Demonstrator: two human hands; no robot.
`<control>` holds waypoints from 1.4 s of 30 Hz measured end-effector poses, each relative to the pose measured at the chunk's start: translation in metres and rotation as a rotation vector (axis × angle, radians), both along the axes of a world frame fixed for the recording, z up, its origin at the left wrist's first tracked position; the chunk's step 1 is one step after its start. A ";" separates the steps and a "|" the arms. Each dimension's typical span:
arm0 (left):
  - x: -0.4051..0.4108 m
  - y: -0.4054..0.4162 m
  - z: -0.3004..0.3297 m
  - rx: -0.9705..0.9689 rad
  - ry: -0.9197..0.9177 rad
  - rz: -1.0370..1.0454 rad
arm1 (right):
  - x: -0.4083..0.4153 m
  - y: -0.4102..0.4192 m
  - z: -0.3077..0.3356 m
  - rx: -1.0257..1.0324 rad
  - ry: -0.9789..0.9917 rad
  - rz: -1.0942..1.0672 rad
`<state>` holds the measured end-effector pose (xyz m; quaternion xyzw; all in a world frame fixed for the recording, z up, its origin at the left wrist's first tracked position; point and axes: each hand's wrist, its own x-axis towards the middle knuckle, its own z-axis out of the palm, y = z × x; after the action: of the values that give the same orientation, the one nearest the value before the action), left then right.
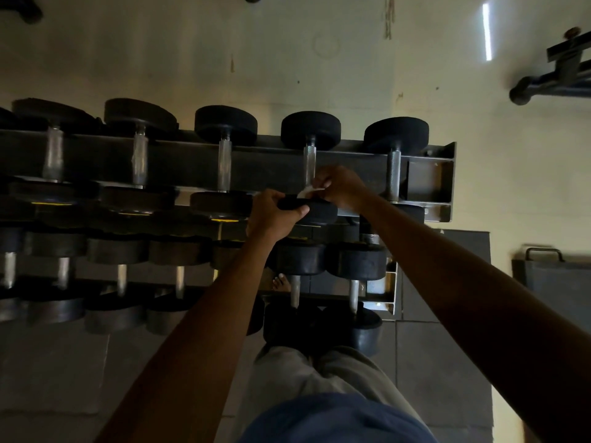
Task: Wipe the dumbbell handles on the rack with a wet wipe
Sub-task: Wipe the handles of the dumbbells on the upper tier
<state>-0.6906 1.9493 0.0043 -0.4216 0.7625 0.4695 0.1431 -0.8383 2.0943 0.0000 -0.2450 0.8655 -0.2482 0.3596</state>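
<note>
— Both hands were up at the top tier of the rack (431, 174), weren't they?

— Yes. Left hand (275, 212) was clamped over the near head (316, 211) of the fourth dumbbell from the left, fingers curled across its top edge, thumb along the front.

— And the right hand (340, 187)?

— It pinched a white wipe (307, 191) between fingertips and thumb, pressed at the low end of that dumbbell's handle (309, 164), right where the bar met the near head. Only a small crumpled corner of the wipe showed; the rest was hidden under the fingers.

— What did the rack hold?

— Top tier carried a row of round black dumbbells lying front to back, metal handles bridging the two rails, far heads toward the wall (287, 59). One more dumbbell (395, 167) sat just right of the one being wiped, at the rack's end. To the left were three others, with dull silvery handles.

— Lower tier?

— Another row, closer to the person, heads nearly touching side by side. It was dim, so I couldn't count them surely. Yellow marks showed on some near heads of the top row.

— Anything off the rack?

— A dark box with a handle (550, 276) stood on the floor to the right, well apart. Whether anything was in it, I couldn't tell. Toes of a bare foot (281, 282) showed through the lower tier.
</note>
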 end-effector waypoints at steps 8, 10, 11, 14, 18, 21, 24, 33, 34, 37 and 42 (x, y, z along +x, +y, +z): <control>-0.002 -0.002 0.001 0.018 -0.011 0.022 | 0.016 -0.002 -0.014 -0.164 0.141 -0.149; -0.002 -0.002 0.001 0.029 -0.006 0.026 | 0.011 -0.004 -0.013 -0.089 0.119 -0.077; -0.002 -0.001 0.001 0.030 0.003 0.025 | 0.008 -0.004 -0.010 -0.055 0.095 -0.044; -0.001 -0.001 0.003 0.036 0.025 0.036 | 0.000 -0.005 -0.005 -0.002 0.073 0.041; 0.000 0.000 0.004 0.041 0.033 0.048 | 0.003 -0.007 -0.009 -0.066 0.200 -0.008; 0.000 -0.001 0.004 0.057 0.037 0.054 | -0.002 -0.013 -0.017 -0.138 0.336 -0.123; -0.001 0.000 0.004 0.065 0.030 0.055 | -0.008 -0.028 -0.023 -0.154 0.413 -0.219; 0.002 -0.001 0.001 0.044 0.055 0.036 | -0.002 -0.052 -0.021 -0.098 0.524 -0.499; 0.002 -0.002 0.000 0.037 0.057 0.037 | 0.002 -0.054 -0.021 -0.085 0.522 -0.489; 0.003 -0.001 0.001 0.045 0.061 0.039 | 0.007 -0.055 -0.022 -0.012 0.588 -0.356; 0.004 0.001 0.004 0.053 0.071 0.042 | 0.007 -0.067 -0.026 0.210 0.720 -0.215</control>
<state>-0.6862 1.9501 0.0084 -0.4167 0.7454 0.5071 0.1172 -0.8310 2.0272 -0.0255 -0.1861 0.9777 -0.0927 0.0281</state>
